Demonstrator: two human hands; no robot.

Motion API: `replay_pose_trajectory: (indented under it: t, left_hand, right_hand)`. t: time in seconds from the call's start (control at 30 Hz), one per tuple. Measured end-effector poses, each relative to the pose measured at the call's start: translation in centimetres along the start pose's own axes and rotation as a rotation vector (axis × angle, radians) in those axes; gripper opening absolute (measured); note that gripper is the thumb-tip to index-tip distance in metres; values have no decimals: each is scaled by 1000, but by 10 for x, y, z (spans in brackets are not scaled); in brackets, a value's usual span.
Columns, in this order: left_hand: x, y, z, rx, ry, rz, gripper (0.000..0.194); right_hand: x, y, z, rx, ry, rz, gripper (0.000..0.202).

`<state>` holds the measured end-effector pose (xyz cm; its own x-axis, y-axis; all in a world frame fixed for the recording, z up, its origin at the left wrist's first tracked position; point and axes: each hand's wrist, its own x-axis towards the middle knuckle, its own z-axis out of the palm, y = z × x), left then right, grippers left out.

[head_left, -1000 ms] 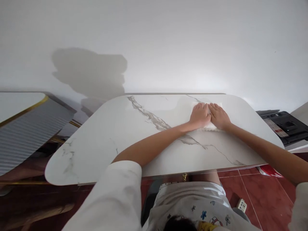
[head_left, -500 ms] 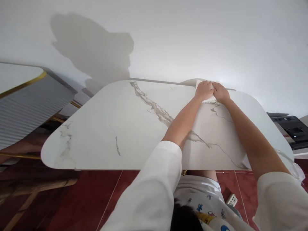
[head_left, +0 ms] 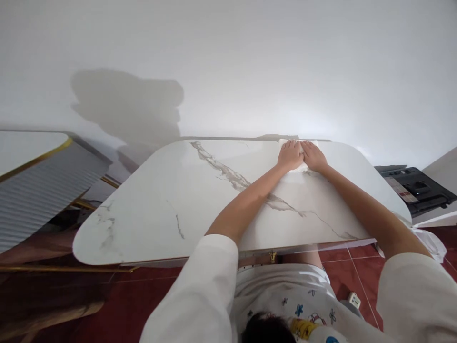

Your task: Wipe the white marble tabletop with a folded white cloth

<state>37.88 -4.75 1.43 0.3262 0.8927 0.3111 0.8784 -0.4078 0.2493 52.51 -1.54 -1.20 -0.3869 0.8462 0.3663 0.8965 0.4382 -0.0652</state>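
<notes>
A white cloth (head_left: pixel 300 168) lies on the white marble-patterned table (head_left: pixel 143 200), close to its far edge by the wall. My left hand (head_left: pixel 291 155) rests flat on the cloth, fingers stretched forward. Beside it, my right hand (head_left: pixel 313 155) is also laid flat on the cloth, and the two hands touch or nearly touch at the thumbs. Both arms reach out straight across the tabletop. Most of the cloth is covered by the hands; only its corners and near edge show.
A white wall stands right behind the table. At left is a ribbed grey cabinet (head_left: pixel 53 186) with gold trim. A black device (head_left: pixel 419 188) sits at right, near a clear plastic bag (head_left: pixel 432 243). A white power strip (head_left: pixel 354 300) lies on the red tiled floor.
The view has tilted up, so the table sits lower in the picture. Both hands remain flat on the cloth near the far edge; the cloth seems slightly further left along it.
</notes>
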Motion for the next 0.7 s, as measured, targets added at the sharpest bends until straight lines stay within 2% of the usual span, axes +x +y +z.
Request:
replay_pose_trajectory:
  t: [0.17, 0.37, 0.57, 0.7]
  left_hand:
    - [-51, 19, -9, 11, 17, -12, 52]
    - [-117, 46, -26, 29, -14, -3, 55]
    - [-164, 67, -37, 18, -57, -1, 60]
    - [-193, 78, -39, -22, -32, 15, 63]
  right_hand:
    - [-49, -23, -17, 13, -46, -43, 58]
    - [-116, -57, -43, 42, -27, -74, 57]
    - [-168, -88, -64, 21, -21, -33, 58]
    - [-196, -100, -74, 56, -13, -47, 60]
